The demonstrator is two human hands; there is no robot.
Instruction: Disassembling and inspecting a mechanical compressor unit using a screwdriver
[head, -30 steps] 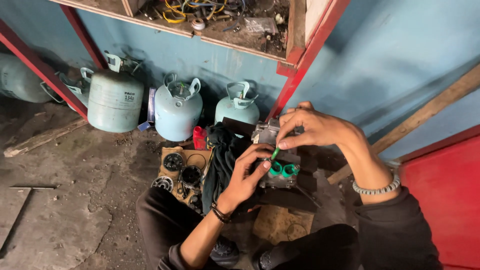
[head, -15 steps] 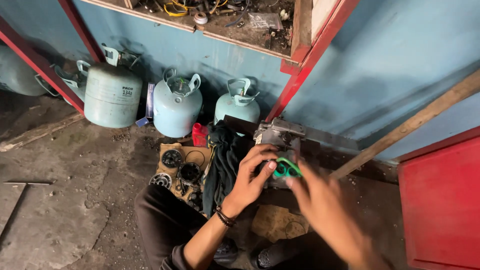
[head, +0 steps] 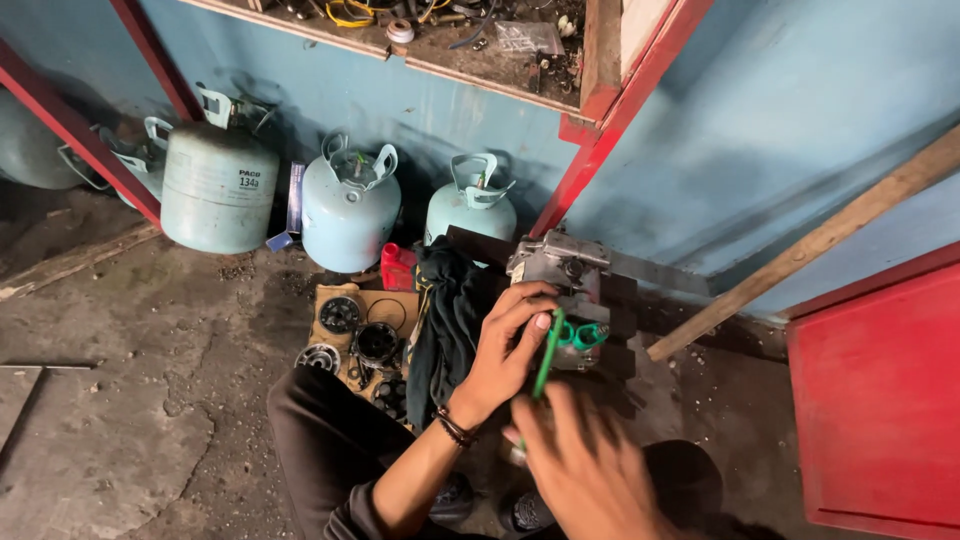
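A grey metal compressor [head: 565, 262] with green caps [head: 583, 336] on its front sits on dark blocks against the blue wall. My left hand [head: 505, 350], with a dark band on the wrist, lies curled on the compressor's front, its fingertips beside a thin green rod [head: 547, 356]. The rod slants down from those fingertips to my right hand [head: 590, 465]. This hand is blurred and close to the camera, just below the compressor, and its fingers cover the rod's lower end. A dark cloth [head: 447, 310] hangs left of the compressor.
Three pale blue gas cylinders [head: 345, 215] stand along the wall. A cardboard piece [head: 395, 300] on the floor carries several round black and metal parts [head: 378, 342]. A small red can [head: 397, 268] stands behind it. A red cabinet [head: 880, 400] stands at right, and a wooden slat [head: 800, 250] leans on the wall.
My right hand left the top of the compressor, dropped low toward me, and now sits below it at the green rod. My left hand stayed on the compressor's front.
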